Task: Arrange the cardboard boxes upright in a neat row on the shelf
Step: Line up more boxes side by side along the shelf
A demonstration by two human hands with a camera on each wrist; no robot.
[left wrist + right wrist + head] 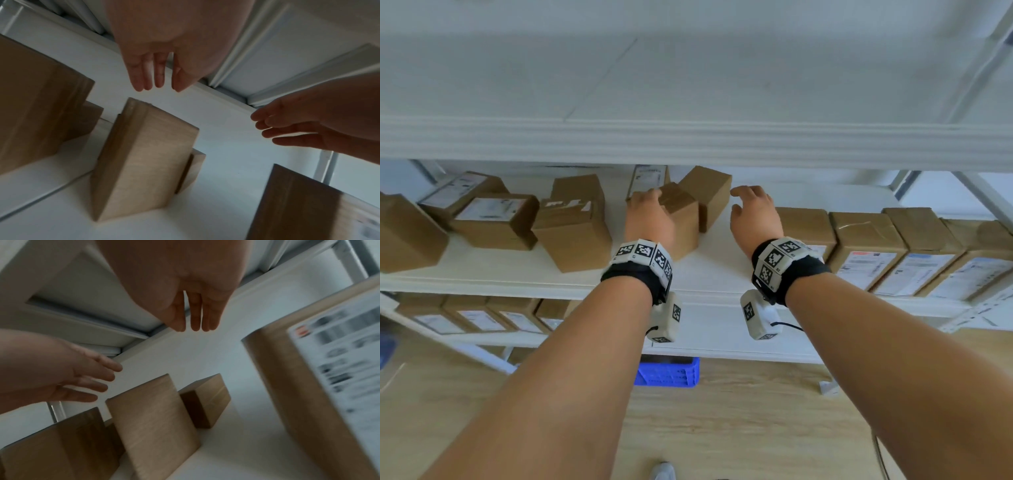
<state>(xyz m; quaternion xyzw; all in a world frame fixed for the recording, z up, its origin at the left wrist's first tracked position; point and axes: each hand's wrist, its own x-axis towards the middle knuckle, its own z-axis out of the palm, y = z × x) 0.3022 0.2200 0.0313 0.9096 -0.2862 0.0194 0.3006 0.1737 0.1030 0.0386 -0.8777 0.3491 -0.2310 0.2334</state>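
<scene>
A plain cardboard box (683,219) stands askew at the middle of the white shelf (709,270), with a second tilted box (709,195) just behind it. My left hand (649,210) hovers over the front box's left top edge. In the left wrist view its fingers (154,78) are straight and clear of the box (144,159). My right hand (751,209) is open to the right of both boxes, fingers (193,318) extended, touching nothing. A row of upright labelled boxes (866,246) starts just right of my right wrist.
Several loose boxes (575,226) lie at odd angles on the shelf's left half. The upper shelf board (688,137) hangs low over my hands. A lower shelf holds a row of boxes (476,315). A blue crate (667,371) sits on the wooden floor.
</scene>
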